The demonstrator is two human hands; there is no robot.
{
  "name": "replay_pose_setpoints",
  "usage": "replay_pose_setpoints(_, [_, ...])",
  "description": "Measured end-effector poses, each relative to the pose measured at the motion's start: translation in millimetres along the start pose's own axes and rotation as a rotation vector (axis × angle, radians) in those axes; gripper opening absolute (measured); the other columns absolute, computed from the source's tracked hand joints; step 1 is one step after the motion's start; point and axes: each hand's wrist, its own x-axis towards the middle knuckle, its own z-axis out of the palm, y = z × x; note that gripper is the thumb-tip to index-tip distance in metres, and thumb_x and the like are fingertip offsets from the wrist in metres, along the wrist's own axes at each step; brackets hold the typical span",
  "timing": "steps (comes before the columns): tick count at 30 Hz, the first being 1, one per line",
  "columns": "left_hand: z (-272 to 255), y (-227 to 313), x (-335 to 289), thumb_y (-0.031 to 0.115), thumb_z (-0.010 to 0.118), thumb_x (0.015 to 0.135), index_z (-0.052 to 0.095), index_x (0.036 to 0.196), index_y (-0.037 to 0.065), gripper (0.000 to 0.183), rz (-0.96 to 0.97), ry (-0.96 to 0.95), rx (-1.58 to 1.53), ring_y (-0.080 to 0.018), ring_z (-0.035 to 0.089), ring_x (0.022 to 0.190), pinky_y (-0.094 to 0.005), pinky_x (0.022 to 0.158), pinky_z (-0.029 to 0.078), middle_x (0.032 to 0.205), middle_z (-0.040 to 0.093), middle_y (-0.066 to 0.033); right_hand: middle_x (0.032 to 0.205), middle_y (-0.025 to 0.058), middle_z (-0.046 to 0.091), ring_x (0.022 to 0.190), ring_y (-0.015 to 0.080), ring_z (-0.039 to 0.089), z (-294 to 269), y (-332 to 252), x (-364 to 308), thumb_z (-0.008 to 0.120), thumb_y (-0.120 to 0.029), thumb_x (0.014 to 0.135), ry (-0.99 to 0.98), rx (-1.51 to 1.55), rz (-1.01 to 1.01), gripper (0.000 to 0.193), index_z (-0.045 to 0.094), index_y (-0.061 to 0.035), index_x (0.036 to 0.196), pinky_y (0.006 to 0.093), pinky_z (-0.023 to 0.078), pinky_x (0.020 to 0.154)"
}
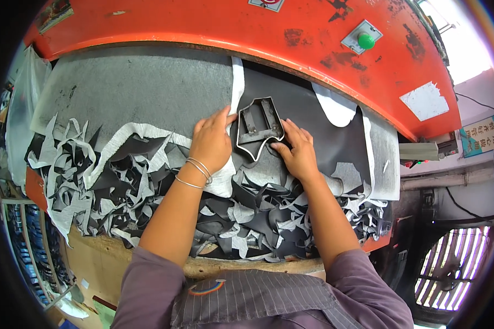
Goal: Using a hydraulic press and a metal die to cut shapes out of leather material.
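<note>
A metal cutting die (pixel 262 134), an angular outline with crossbars inside, sits on a dark sheet of leather (pixel 299 107) in front of me. My right hand (pixel 297 151) is at its right side, fingers along the edge and thumb at the lower corner, pinching it. To the left of the die, my left hand (pixel 213 137) lies with fingers stretched forward over the sheet's pale edge, its thumb side close to the die. Whether the left fingertips touch the die I cannot tell.
An orange-red press beam (pixel 203 24) with a green button (pixel 366 40) spans the far side. A grey cutting board (pixel 142 82) stretches beneath it. Leather offcuts (pixel 247 214) are heaped along the near edge. A plastic bag (pixel 30 109) hangs at the left, above a rack (pixel 33 241).
</note>
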Motion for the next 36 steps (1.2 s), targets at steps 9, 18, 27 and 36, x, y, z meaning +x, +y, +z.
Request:
replay_pose_setpoints(9, [0.8,-2.4,-1.6,-0.001,0.042,0.08,0.044,0.128,0.003,0.047,-0.025,-0.012,-0.045,-0.0281,0.056,0.111,-0.04,0.103,0.032,0.119,0.064,-0.01,0.128,0.0186,0.056,0.119,0.0306,0.052,0.1,8.5,-4.4,0.071,-0.031,0.08,0.021,0.05,-0.096,0.056,0.055,-0.007,0.128,0.0438,0.031,0.105])
replay_pose_setpoints(18, [3.0,5.7,3.4,-0.002,0.042,0.079,0.049,0.123,0.001,0.044,-0.028,0.005,-0.009,-0.0294,0.056,0.111,-0.0388,0.103,0.033,0.118,0.065,-0.0112,0.127,0.0186,0.056,0.117,0.0301,0.053,-3.4,16.7,-2.1,0.07,-0.031,0.08,0.029,0.034,-0.137,0.056,0.055,-0.0061,0.127,0.0436,0.032,0.104])
replay_pose_setpoints(27, [4.3,9.1,3.3,-0.003,0.043,0.078,0.05,0.119,0.0,0.042,0.025,0.045,0.055,-0.0292,0.056,0.114,-0.0397,0.102,0.035,0.115,0.065,-0.0132,0.127,0.0186,0.056,0.117,0.031,0.053,-6.0,17.0,-3.6,0.071,-0.031,0.079,0.039,0.032,-0.147,0.055,0.056,-0.008,0.126,0.0444,0.034,0.103])
replay_pose_setpoints(36, [-20.5,34.6,-15.9,0.0,0.051,0.081,0.048,0.128,0.001,0.047,-0.198,0.021,-0.363,-0.0268,0.053,0.121,-0.038,0.101,0.04,0.121,0.062,-0.0153,0.124,0.0187,0.057,0.117,0.0338,0.052,-35.0,-0.2,-30.8,0.074,-0.034,0.076,0.175,0.148,-0.076,0.063,0.053,-0.008,0.129,0.0435,0.035,0.102])
